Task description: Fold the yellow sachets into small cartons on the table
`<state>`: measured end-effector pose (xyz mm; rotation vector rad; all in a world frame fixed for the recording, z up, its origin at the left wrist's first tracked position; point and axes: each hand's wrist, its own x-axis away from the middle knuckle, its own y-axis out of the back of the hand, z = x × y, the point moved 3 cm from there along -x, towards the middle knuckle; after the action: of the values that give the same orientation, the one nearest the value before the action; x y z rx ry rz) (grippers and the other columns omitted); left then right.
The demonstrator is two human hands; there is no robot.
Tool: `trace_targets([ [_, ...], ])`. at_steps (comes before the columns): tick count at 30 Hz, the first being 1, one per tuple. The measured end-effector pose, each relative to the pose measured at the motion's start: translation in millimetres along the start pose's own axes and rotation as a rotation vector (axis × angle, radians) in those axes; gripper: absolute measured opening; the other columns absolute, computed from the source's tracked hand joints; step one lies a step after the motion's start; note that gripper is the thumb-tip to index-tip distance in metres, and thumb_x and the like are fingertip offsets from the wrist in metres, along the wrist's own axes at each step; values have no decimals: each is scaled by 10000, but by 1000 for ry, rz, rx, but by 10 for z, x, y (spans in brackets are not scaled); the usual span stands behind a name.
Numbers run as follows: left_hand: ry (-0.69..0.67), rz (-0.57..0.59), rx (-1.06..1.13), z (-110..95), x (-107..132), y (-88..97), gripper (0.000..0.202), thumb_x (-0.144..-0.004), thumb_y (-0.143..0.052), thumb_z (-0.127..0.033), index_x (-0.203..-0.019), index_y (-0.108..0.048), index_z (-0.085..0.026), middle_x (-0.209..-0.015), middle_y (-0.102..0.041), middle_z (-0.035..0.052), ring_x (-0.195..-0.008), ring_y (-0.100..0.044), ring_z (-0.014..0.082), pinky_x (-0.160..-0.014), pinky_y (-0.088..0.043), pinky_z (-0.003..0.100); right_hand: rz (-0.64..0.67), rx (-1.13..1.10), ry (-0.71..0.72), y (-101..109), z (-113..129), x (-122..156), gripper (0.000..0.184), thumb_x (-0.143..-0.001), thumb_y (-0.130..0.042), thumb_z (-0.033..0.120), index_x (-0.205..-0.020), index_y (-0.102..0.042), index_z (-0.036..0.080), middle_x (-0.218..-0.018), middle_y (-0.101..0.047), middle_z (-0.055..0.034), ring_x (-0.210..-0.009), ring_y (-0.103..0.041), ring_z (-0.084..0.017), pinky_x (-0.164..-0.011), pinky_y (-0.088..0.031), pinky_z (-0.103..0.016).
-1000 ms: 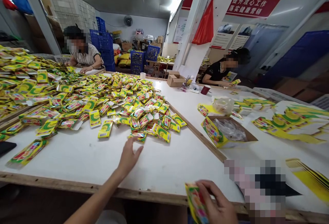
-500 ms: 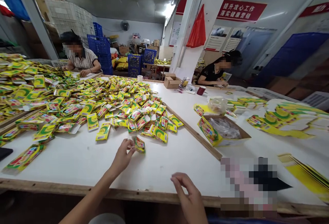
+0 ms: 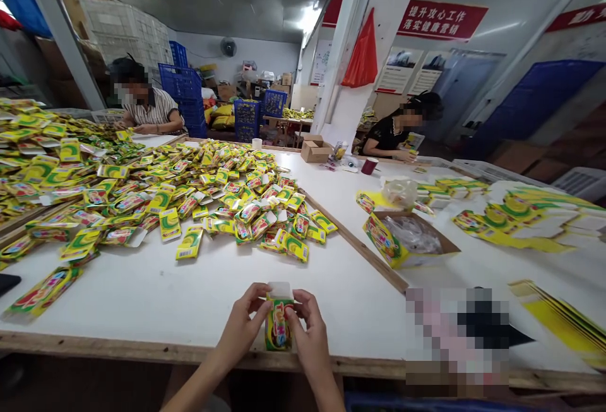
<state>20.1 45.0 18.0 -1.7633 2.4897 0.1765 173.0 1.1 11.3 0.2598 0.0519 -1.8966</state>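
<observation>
A small yellow and green printed carton (image 3: 278,329) stands near the front edge of the white table (image 3: 199,298), its white top flap raised. My left hand (image 3: 249,316) grips its left side, thumb toward the front face. On the other side my right hand (image 3: 307,323) is closed on the carton too, thumb near its upper right edge. Whether anything is inside the carton cannot be seen. Beyond my hands lies a big heap of similar cartons (image 3: 227,191), several with white flaps sticking out.
A wooden strip (image 3: 353,241) divides the table. Right of it sit an open box with clear plastic (image 3: 411,235) and flat printed sheets (image 3: 530,216). Two co-workers, one in a striped shirt (image 3: 158,109) and one in black (image 3: 381,134), sit across the table.
My left hand has brought the carton from beside the heap toward me. My right hand has moved left and up and now holds it as well; the white flap now shows upright.
</observation>
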Motion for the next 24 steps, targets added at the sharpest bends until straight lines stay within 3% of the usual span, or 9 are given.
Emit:
trace_targets([
  [6, 29, 21, -42, -7, 19, -116, 180, -860, -586, -328, -930, -666, -184, -851, -719, 56, -836, -673, 219, -789, -523, 311, 140, 58, -14, 80, 63, -106, 235, -846, -602, 404, -879, -681, 185, -816, -712, -58, -756, -660, -223, -700, -537, -307],
  [10, -38, 7, -98, -13, 2, -129, 162, -877, -553, -281, -906, -684, -191, -938, -715, 75, -951, -655, 240, -867, -508, 340, 148, 110, 66, 75, 100, -185, 253, -858, -593, 406, -773, -693, 190, -830, -696, -65, -808, -647, -227, -727, -517, -301],
  [13, -93, -36, -63, -5, 30, -150, 178, -893, -520, -249, -1013, -645, -205, -1073, -677, 82, -1070, -618, 243, -921, -495, 352, 84, 66, 58, 72, 52, -179, 198, -857, -603, 379, -867, -673, 193, -866, -688, -58, -841, -655, -221, -762, -519, -304],
  [16, -115, -70, -21, -19, 62, -181, 217, -912, -488, -246, -1109, -575, -217, -1104, -652, 81, -1045, -626, 227, -902, -508, 351, 43, 42, 45, 87, 35, -150, 209, -861, -604, 366, -975, -649, 196, -898, -688, -56, -853, -659, -215, -776, -525, -309],
  [20, -96, -23, -102, -82, 65, -222, 165, -904, -514, -287, -984, -632, -203, -975, -688, 77, -945, -643, 232, -861, -507, 349, 154, 96, 134, 77, 146, -104, 186, -888, -574, 344, -897, -695, 204, -913, -682, -67, -882, -642, -217, -769, -523, -303],
  [24, -70, -46, -112, -138, 64, -236, 170, -895, -535, -310, -918, -656, -192, -923, -703, 75, -901, -650, 228, -834, -506, 334, 134, 106, 153, 66, 220, -49, 168, -881, -587, 333, -919, -697, 211, -948, -672, -70, -904, -636, -217, -750, -531, -296],
])
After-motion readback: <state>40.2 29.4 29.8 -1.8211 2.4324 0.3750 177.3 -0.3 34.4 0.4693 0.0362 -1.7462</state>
